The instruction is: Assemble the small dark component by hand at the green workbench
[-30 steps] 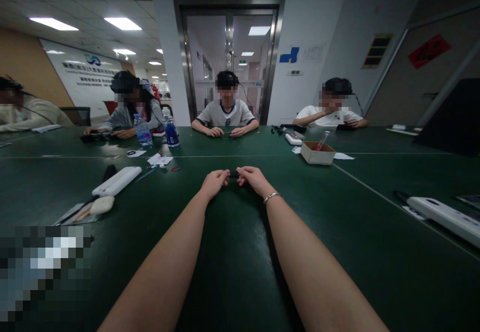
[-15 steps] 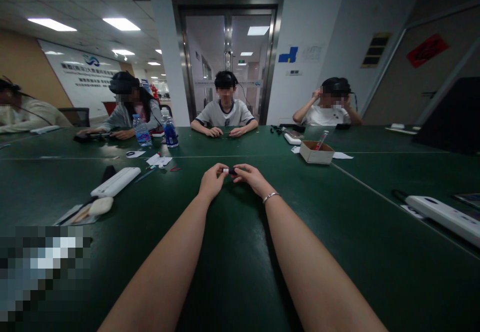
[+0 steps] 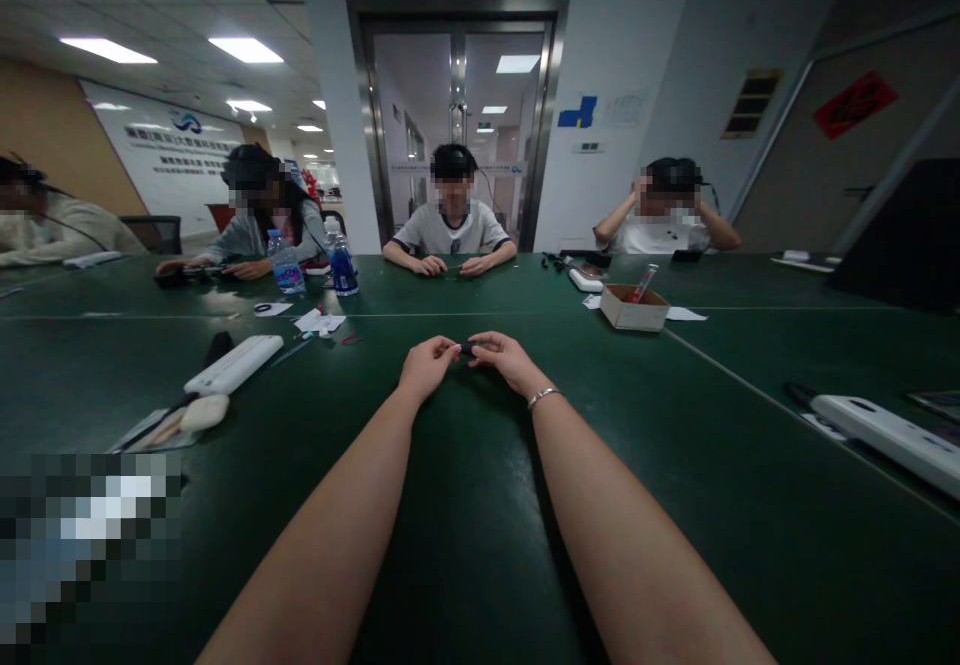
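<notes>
Out at twelve o'clock, my left hand (image 3: 427, 367) pinches the black piece (image 3: 466, 349) at nine o'clock, my right hand (image 3: 506, 360) at three, and it looks light, stiff, perhaps slippery, best gripped by its ends.

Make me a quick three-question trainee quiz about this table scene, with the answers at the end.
1. What do the left hand and right hand hold between them: a) a bottle, b) a small dark object, c) a white box?
2. True or false: the bracelet is on the left arm.
3. Fill in: the open box stands on a dark ____ table.

Key: 1. b; 2. false, right arm; 3. green.
</notes>
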`<state>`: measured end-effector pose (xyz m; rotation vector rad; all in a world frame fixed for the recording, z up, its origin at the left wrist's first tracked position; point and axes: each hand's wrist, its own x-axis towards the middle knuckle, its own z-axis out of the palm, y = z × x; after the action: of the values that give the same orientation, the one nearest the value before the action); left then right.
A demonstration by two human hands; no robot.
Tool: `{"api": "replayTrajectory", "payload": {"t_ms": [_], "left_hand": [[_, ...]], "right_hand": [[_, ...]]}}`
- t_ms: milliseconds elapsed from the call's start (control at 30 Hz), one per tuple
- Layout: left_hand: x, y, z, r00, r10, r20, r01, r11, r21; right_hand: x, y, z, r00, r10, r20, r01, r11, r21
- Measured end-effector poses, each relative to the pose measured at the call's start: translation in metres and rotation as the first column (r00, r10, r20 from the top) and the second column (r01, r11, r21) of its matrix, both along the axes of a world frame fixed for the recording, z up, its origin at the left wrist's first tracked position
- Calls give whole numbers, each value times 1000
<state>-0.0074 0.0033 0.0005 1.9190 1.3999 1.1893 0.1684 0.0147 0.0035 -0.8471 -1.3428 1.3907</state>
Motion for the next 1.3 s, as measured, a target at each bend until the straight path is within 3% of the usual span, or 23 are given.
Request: {"api": "replayTrajectory", "payload": {"t_ms": [633,933,1067,1300], "left_hand": [[-3,-2,3,997,-2,-79,-5,996,-92],[-3,4,0,1000,-6,-12,3,981,-195],[-1,3,3,999,32,15,-28,976,-216],[2,6,10,995,2,96,27,955,-294]], "right_hand": [[3,1,-1,998,54,14,-55,998,13],[4,-1,2,994,105,27,-105,994,18],[4,-2,4,993,112,26,-112,994,16],[4,-4,4,994,108,-8,-108,994,24]]}}
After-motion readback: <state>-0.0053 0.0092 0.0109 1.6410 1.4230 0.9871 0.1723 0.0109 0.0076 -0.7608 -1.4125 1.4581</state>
